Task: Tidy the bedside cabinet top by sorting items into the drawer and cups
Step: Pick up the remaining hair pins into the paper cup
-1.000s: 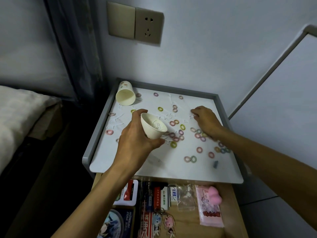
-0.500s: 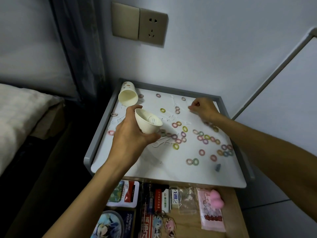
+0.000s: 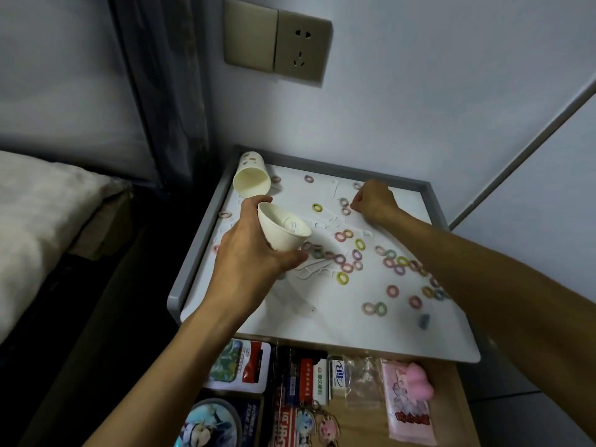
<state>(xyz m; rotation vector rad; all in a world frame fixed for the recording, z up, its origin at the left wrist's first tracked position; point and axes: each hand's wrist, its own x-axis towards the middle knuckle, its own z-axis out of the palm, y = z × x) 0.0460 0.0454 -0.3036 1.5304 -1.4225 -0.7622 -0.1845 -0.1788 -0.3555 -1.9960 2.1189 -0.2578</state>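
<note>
Item: paper cup (image 3: 283, 232), tilted, gripped in my left hand (image 3: 248, 259). My right hand (image 3: 375, 201) lay curled beyond it; whether it pinched anything, I could not tell. Coloured rings (image 3: 357, 245) were scattered between both.

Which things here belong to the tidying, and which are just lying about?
Part of the job: cup held in the left hand; tipped cup; coloured rings by the right hand; cabinet top; open drawer.
Just lying about: wall socket; curtain; bed.
</note>
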